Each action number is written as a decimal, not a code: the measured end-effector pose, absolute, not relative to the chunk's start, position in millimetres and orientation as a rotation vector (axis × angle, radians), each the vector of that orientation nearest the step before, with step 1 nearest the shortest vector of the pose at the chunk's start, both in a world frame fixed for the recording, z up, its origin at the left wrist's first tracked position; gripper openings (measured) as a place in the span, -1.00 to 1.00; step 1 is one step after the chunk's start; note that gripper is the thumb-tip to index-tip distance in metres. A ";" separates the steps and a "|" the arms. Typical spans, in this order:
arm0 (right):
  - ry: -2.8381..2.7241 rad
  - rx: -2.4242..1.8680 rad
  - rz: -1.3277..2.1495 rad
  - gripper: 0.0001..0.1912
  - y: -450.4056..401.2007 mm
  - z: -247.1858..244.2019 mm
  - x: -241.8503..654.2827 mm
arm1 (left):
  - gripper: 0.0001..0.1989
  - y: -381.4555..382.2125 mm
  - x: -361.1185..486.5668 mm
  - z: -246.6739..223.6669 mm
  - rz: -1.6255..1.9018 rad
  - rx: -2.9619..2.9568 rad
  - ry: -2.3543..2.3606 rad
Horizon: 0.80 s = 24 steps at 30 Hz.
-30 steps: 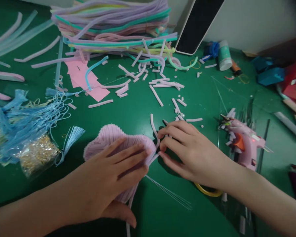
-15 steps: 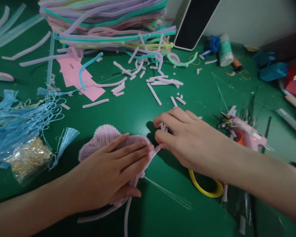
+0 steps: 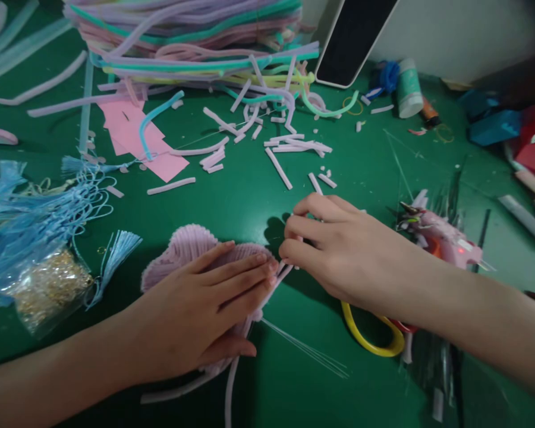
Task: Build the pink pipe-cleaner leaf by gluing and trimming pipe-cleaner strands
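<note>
A pale lilac, heart-like shape of fuzzy pipe cleaners [image 3: 189, 246] lies on the green table. Flat across it, my left hand [image 3: 223, 297] presses down with its fingers stretched out. My right hand [image 3: 325, 241] is closed in a pinch on the pipe cleaner ends [image 3: 284, 274] that run out from the shape's right side. Its fingertips are partly hidden from me. Thin clear strands [image 3: 303, 348] and two loose lilac ends [image 3: 232, 392] stick out below the shape. Yellow-handled scissors [image 3: 374, 351] rest under my right forearm, mostly covered.
Stacked pastel pipe cleaners [image 3: 187, 35] stand at the back, with cut lilac pieces [image 3: 279, 167] and pink paper [image 3: 164, 163] before them. Blue tassels [image 3: 49, 208] and a bag of gold bits [image 3: 51, 288] lie left. A pink glue gun [image 3: 450, 238] with a lit red light is at right.
My right hand has shifted slightly right, and more of the pinched pipe cleaner ends shows between the hands. My left hand stays in place on the lilac shape.
</note>
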State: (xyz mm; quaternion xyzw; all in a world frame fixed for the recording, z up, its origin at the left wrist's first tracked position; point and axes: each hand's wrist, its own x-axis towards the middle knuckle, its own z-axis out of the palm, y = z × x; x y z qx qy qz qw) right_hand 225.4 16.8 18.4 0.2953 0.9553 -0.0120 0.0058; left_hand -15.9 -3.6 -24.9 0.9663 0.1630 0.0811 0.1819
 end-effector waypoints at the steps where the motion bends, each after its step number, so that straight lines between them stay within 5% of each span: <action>1: 3.010 0.909 -0.055 -0.77 17.0 18.0 225.7 | -0.38 -3.8 -15.9 -24.9 0.236 2.727 0.470; 12: 3.095 0.956 -0.095 -0.63 13.4 18.5 219.5 | -0.42 -4.5 -19.4 -22.1 0.212 2.745 0.494; 24: 2.948 1.287 -0.331 -0.80 14.2 26.1 222.6 | -0.34 -2.4 -18.2 -21.1 0.203 2.716 0.465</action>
